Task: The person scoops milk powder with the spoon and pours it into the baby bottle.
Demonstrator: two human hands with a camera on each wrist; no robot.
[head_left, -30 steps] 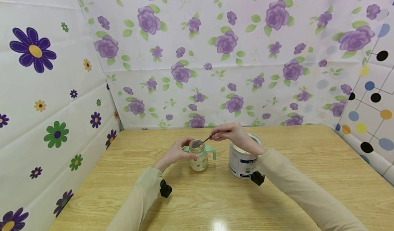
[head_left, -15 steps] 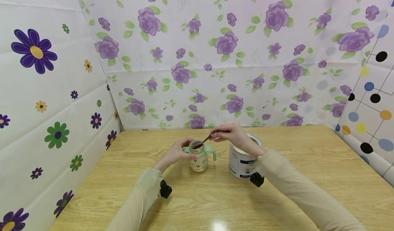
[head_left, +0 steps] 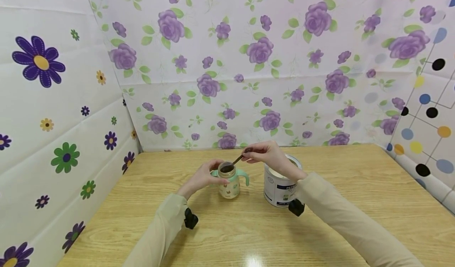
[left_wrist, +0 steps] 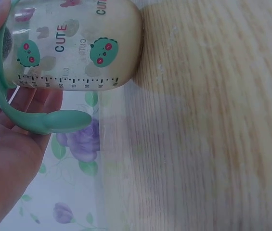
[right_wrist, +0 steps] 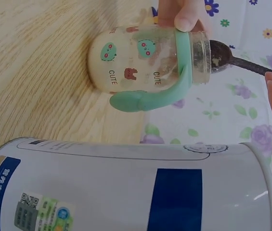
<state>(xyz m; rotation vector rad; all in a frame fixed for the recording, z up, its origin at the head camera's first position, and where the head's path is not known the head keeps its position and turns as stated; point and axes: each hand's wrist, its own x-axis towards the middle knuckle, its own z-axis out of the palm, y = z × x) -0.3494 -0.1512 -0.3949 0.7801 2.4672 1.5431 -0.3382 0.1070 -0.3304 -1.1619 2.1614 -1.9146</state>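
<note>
Clear plastic-looking walls printed with small animal faces and the word "CUTE" are forming the round bottle with mint-green side handles (head_left: 229, 190), which is standing upright on the light wood-grain table (head_left: 245, 235). Cream-coloured contents are showing through its lower part. The left hand (head_left: 203, 176) is grasping the bottle near its neck, thumb in front and fingers behind. The right hand (head_left: 266, 156) is pinching the slim dark-brown spoon (right_wrist: 251, 64) by its handle; the spoon is slanting down, its bowl sitting at the bottle's open mouth with pale residue on it. Whether the bowl is touching the rim, I cannot tell. Beneath the right forearm, the large white cylindrical can with navy-blue labelling (head_left: 274, 190) is standing open, near the bottle but apart from it.
</note>
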